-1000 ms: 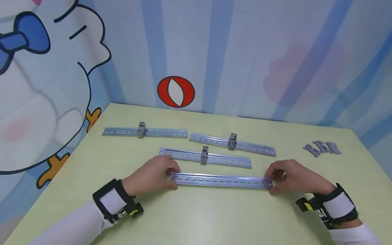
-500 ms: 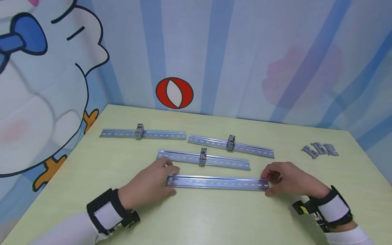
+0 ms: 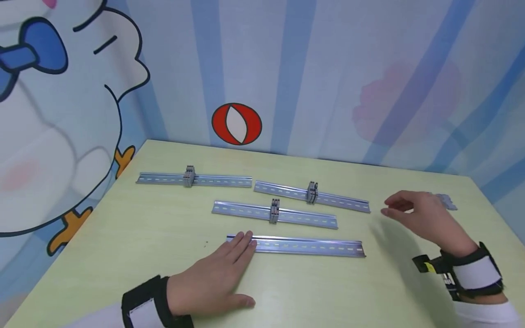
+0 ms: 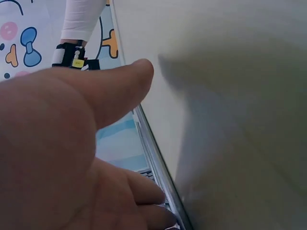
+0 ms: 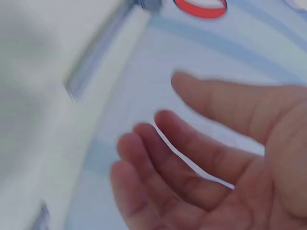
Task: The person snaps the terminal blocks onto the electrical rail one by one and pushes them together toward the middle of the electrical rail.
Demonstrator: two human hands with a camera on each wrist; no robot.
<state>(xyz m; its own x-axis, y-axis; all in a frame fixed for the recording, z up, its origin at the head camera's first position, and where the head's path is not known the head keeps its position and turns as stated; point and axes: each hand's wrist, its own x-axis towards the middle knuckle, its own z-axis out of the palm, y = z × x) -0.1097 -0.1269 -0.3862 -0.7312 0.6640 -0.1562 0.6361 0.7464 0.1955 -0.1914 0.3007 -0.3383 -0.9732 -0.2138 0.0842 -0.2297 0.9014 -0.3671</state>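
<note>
A slotted metal DIN rail (image 3: 307, 246) lies flat at the front of the group. My left hand (image 3: 217, 273) rests its straight fingertips on the rail's left end, thumb out to the side on the table. Its thumb and fingers also show beside the rail (image 4: 160, 163) in the left wrist view. My right hand (image 3: 426, 218) is in the air at the right with loosely bent fingers and nothing between them. In the right wrist view the same hand (image 5: 201, 167) holds nothing. Small grey clip-like pieces (image 3: 446, 202) lie behind it, mostly hidden.
Behind the front rail lie three more rails: one at back left (image 3: 221, 181), one at back right (image 3: 344, 201), one in the middle (image 3: 242, 210). Each carries a small grey block, such as the middle block (image 3: 274, 211). The yellow table (image 3: 320, 291) ends at a printed wall.
Both hands have let go of the rail's ends. The left hand has flattened onto its left end; the right hand has lifted and moved right, over toward the grey pieces.
</note>
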